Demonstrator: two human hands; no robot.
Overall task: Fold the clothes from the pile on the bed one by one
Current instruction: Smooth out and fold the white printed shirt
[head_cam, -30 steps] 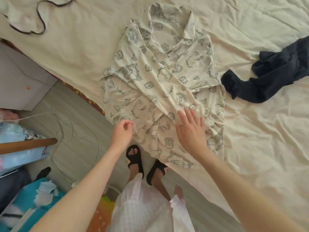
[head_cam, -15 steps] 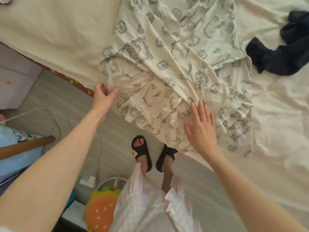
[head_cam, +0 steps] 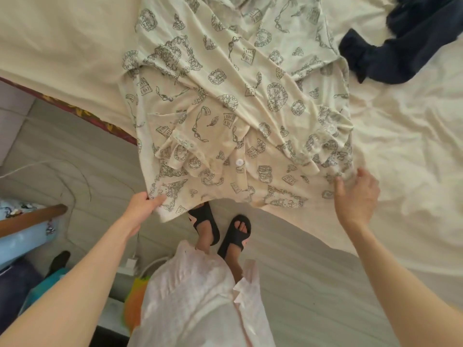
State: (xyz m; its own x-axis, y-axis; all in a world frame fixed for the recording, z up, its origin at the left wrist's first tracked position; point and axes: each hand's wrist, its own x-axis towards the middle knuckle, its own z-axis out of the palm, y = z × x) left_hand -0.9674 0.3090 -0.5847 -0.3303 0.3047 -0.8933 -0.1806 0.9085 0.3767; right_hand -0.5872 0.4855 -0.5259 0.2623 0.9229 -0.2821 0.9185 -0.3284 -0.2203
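At the left, the left hand (head_cam: 140,205) pinches the lower left corner of the cream button-front shirt printed with dark line drawings (head_cam: 225,101). The shirt lies spread across the cream bedsheet (head_cam: 400,146), its hem hanging over the bed's edge above 2 feet in black sandals (head_cam: 220,229). The right hand (head_cam: 357,196) grasps the shirt's lower right corner, fingers curled. A crumpled dark navy garment (head_cam: 400,51) lies just beside the shirt's upper right.

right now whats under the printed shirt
The cream bedsheet lies under the printed shirt; its hem overhangs black sandals on the floor. Anything else beneath is covered.
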